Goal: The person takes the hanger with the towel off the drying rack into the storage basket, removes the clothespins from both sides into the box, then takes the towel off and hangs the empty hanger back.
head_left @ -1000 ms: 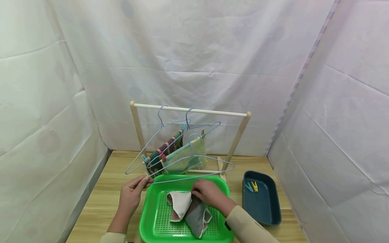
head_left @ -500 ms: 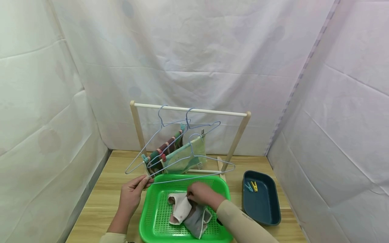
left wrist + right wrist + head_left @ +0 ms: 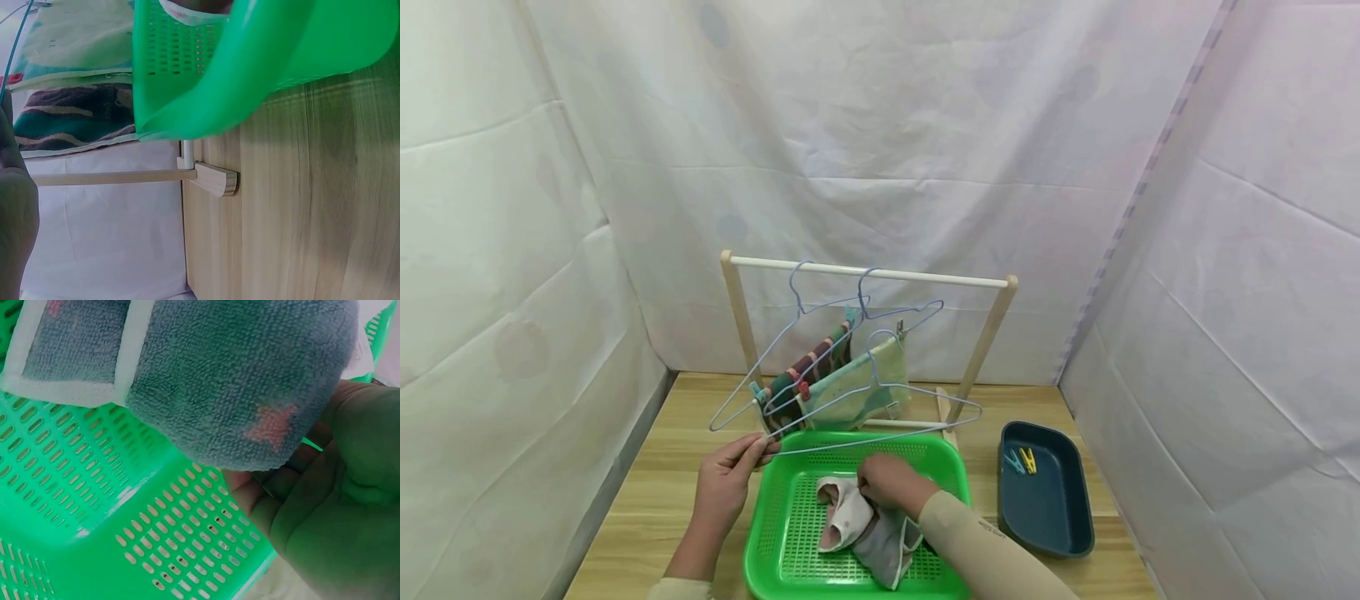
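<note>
While the left hand is pinching one corner of a blue wire hanger in the head view, the hanger is reaching sideways over the far part of a green basket, its hook apart from the rail of the rack. The right hand is gripping the upper part of a grey cloth lying bunched inside the basket, with a white cloth pressing against it; whether these are forming one piece, I cannot tell. Because only one corner is bearing the hold, the hanger could be tipping and catching the patterned cloth hanging behind it.

In the left wrist view, just part of that hand is showing at the edge, so a loosening pinch would be escaping notice here.

In the right wrist view, the fingers are curling behind the grey cloth, which is hiding their tips. If they are holding only a thin fold, it could be slipping free; if the pieces are clinging, one could be dragging the other.
</note>
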`<state>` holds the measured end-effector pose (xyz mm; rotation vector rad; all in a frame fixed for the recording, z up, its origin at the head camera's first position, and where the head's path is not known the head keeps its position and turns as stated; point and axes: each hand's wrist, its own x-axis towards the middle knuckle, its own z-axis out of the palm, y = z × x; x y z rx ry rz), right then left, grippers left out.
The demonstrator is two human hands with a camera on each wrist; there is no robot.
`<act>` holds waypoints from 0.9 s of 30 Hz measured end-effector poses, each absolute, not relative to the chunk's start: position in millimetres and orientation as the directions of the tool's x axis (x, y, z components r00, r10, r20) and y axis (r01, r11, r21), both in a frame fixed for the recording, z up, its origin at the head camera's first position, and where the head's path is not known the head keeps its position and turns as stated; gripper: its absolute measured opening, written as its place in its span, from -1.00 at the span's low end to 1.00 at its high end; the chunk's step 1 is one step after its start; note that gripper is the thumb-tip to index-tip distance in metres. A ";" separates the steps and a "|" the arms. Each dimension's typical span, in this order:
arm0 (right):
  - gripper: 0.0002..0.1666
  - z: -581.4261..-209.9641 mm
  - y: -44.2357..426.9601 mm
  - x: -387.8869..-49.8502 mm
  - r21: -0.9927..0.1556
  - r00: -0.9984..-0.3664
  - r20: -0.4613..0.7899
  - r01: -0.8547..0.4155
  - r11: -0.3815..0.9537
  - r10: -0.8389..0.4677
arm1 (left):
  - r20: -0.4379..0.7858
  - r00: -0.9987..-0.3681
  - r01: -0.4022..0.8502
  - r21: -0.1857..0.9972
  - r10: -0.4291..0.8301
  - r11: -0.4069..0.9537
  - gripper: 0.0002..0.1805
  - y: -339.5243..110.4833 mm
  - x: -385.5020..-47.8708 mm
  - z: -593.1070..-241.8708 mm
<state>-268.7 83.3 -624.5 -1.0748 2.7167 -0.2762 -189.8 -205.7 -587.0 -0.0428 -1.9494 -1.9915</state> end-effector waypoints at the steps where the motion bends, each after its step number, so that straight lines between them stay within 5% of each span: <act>1: -0.76 -625.0 83.5 -268.8 -0.256 -0.715 -0.126 -0.646 0.719 -0.688 | 0.264 -0.937 0.269 0.963 -0.230 0.010 -0.77 -205.9 -189.2 -586.6; 10: -0.89 -620.5 90.6 -263.8 -0.319 -0.715 -0.100 -0.636 0.703 -0.692 | 0.308 -0.914 0.318 0.948 -0.265 0.006 -0.80 -208.0 -177.8 -569.9; 16: -0.88 -611.7 96.0 -259.9 -0.421 -0.728 -0.133 -0.572 0.704 -0.672 | 0.445 -0.841 0.458 0.888 -0.307 0.035 -0.84 -211.2 -175.5 -541.2; 27: -0.79 -616.2 103.6 -258.7 -0.444 -0.728 -0.159 -0.550 0.707 -0.667 | 0.634 -0.704 0.598 0.772 -0.319 0.215 -0.84 -202.7 -179.7 -491.3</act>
